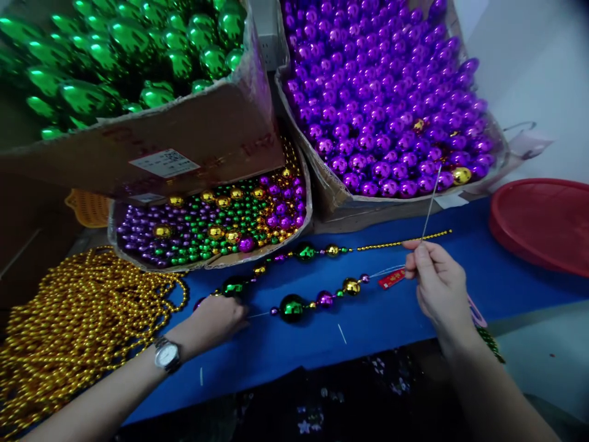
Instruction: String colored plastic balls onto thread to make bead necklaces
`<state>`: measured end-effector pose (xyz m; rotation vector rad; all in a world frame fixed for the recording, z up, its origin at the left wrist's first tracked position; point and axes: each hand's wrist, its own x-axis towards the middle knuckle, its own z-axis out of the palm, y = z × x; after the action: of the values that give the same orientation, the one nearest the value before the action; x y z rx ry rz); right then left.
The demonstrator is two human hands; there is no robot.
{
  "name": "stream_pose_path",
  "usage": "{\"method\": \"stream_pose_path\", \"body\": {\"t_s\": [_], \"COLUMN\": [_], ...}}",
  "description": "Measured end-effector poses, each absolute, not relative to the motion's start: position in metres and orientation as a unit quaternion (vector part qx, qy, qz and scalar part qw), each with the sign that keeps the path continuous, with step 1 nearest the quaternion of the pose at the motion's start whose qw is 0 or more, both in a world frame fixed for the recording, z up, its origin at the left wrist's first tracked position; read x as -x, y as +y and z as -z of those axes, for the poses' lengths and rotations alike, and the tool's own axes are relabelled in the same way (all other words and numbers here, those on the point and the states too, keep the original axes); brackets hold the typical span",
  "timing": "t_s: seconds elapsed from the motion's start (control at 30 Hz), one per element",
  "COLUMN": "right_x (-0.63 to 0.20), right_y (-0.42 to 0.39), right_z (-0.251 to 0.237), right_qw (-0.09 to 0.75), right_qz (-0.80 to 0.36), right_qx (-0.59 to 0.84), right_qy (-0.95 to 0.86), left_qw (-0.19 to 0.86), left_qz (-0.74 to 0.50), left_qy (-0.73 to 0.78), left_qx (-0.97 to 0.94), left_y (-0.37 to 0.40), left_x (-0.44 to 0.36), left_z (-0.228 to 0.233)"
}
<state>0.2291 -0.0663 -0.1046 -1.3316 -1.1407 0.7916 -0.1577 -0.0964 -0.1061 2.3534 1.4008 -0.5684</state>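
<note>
A strand of green, purple and gold beads [291,308] lies on the blue tabletop between my hands. My left hand [216,319], with a watch on its wrist, is closed at the strand's left end, where bare cord runs out from its fingers. Its fingertips are partly hidden. My right hand [435,276] pinches a thin pale cord [431,199] that sticks up from thumb and forefinger. A red tag [391,279] lies beside this hand, near the cord leaving the strand. Behind, another row of beads [305,250] ends in a string of small gold beads [389,244].
Boxes hold green beads [133,37], purple beads [368,92] and mixed bead strings [221,221]. Gold bead strings [69,325] are heaped at left. A red round tray [543,221] stands at right. White cord scraps [342,333] lie near the table's front edge.
</note>
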Motion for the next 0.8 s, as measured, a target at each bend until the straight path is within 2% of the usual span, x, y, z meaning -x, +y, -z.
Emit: {"method": "stream_pose_path", "body": {"t_s": [0.1,0.17,0.3,0.4,0.47,0.6,0.8], "right_x": [-0.219,-0.212,-0.201,-0.194,-0.191,-0.201,-0.239], "right_y": [-0.074,-0.078,-0.083,-0.085,-0.086,-0.085,-0.074], "right_z": [0.105,0.104,0.099,0.093,0.091,0.093,0.105], "right_qw": [0.54,0.508,0.489,0.488,0.492,0.54,0.649], "right_qz": [-0.367,-0.381,-0.388,-0.397,-0.413,-0.428,-0.413], "right_qx": [0.561,0.562,0.558,0.55,0.541,0.532,0.534], "right_qy": [-0.509,-0.53,-0.547,-0.549,-0.543,-0.492,-0.351], "left_qw": [0.091,0.078,0.109,0.159,0.181,0.197,0.141], "left_qz": [0.289,0.272,0.083,-0.093,-0.157,-0.124,-0.04], "left_qy": [0.489,0.487,0.475,0.433,0.402,0.379,0.434], "left_qx": [-0.818,-0.826,-0.869,-0.882,-0.884,-0.895,-0.889], "left_y": [-0.096,-0.097,-0.097,-0.092,-0.086,-0.077,-0.084], "left_x": [0.167,0.157,0.096,0.035,0.001,-0.024,0.004], "left_z": [0.098,0.087,0.079,0.095,0.111,0.134,0.137]}}
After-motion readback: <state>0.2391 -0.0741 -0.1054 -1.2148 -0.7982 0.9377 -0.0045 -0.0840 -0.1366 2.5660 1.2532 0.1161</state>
